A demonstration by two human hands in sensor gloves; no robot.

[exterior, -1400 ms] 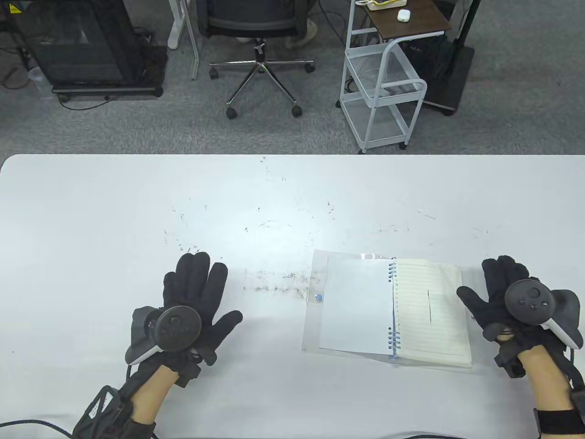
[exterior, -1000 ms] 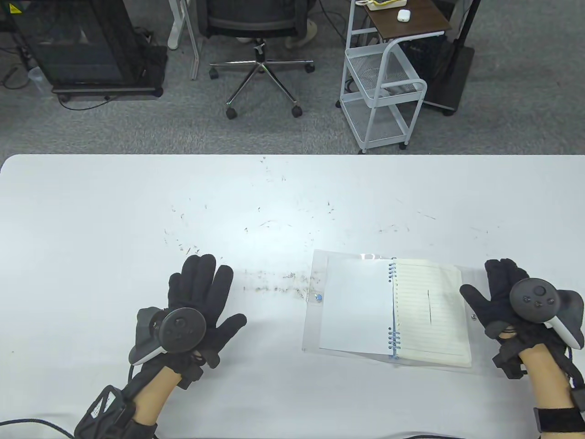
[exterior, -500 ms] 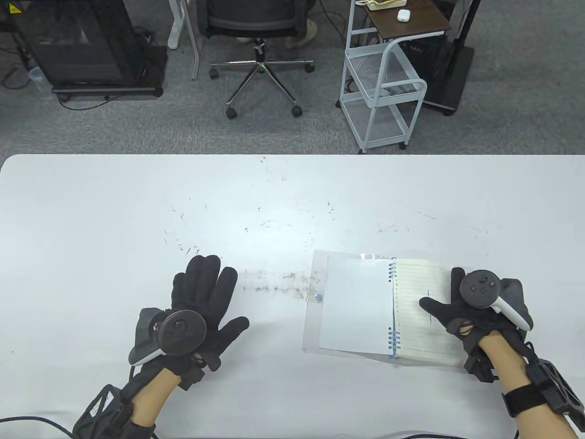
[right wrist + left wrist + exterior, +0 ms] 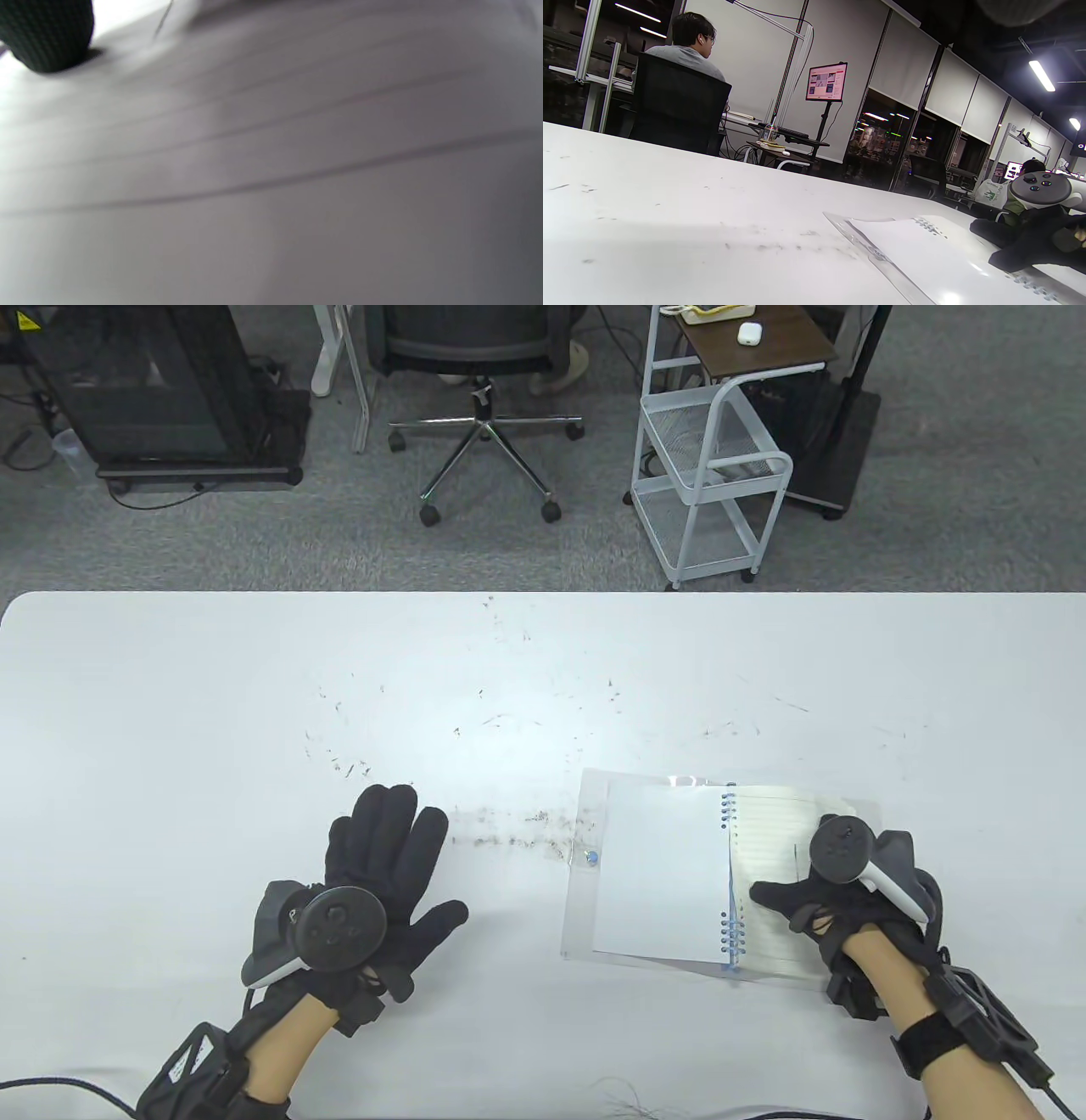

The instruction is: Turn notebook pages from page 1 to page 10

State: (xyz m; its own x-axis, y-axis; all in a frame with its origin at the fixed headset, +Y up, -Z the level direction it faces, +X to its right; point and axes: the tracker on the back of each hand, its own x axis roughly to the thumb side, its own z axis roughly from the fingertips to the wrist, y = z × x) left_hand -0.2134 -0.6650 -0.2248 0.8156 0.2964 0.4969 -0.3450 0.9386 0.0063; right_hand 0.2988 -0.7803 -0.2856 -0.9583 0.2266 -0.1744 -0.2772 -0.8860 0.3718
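Note:
A spiral notebook (image 4: pixel 662 874) lies open on the white table (image 4: pixel 543 670), at the front right. Its left side is a blank white sheet over a clear plastic cover. Its right side is a lined page (image 4: pixel 768 827). My right hand (image 4: pixel 802 886) lies over the lined page with the thumb spread toward the spiral binding (image 4: pixel 728 891). The right wrist view shows the lined page (image 4: pixel 271 169) very close, with one fingertip (image 4: pixel 46 34) touching it. My left hand (image 4: pixel 382 857) rests flat and open on the table, well left of the notebook. The left wrist view shows the notebook (image 4: pixel 925 258) and my right hand (image 4: pixel 1026 243).
Dark scuff marks (image 4: pixel 509 831) dot the table between my left hand and the notebook. Beyond the far edge stand an office chair (image 4: pixel 484 381), a white wire cart (image 4: pixel 713 475) and a black cabinet (image 4: pixel 153 390).
My right hand has moved left from beside the notebook onto the lined right page. My left hand has crept slightly to the right and stays flat on the table.

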